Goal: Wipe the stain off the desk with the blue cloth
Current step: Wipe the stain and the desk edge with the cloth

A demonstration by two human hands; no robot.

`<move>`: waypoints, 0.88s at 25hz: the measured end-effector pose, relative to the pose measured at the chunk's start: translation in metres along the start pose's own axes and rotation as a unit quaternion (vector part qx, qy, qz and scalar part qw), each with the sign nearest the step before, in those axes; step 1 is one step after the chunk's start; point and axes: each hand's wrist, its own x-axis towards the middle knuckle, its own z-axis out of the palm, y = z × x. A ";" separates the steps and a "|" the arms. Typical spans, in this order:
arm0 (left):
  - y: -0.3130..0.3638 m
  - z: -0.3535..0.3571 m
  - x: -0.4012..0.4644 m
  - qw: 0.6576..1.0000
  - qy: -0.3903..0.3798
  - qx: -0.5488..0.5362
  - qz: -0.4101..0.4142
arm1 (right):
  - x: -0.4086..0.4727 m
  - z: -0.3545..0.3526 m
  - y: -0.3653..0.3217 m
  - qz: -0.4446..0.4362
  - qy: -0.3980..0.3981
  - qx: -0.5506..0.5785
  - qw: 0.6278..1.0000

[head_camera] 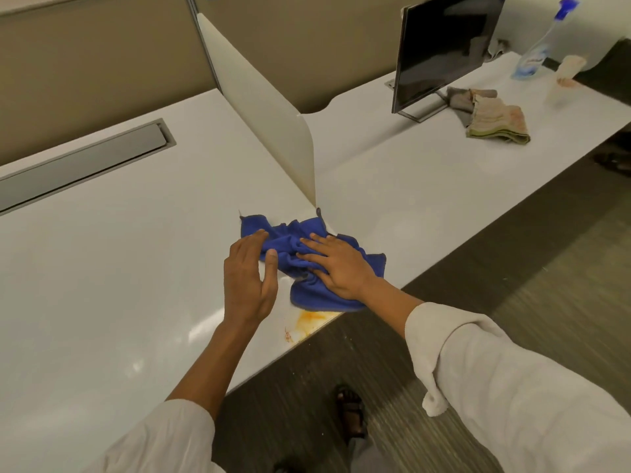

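Blue cloth (309, 257) bunched, roughly diagonal; right hand (336, 264) flat atop.

Off-white sleeves pushed up both forearms: left sleeve (164, 438) lower left of frame, right sleeve (512, 380) lower right, cuff loosely rolled, crumpled. Bare hands. Dark strapped sandal (351, 413) bottom centre.
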 end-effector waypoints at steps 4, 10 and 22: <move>0.012 -0.010 -0.016 0.998 -0.014 -0.038 -0.039 | -0.038 0.007 -0.035 0.047 0.000 0.002 0.999; 0.008 -0.047 -0.036 0.997 -0.011 -0.053 -0.052 | -0.036 0.036 -0.144 0.080 -0.047 -0.058 0.994; -0.011 -0.064 -0.043 0.994 0.034 -0.019 -0.100 | 0.015 0.032 -0.096 0.172 -0.027 -0.072 0.982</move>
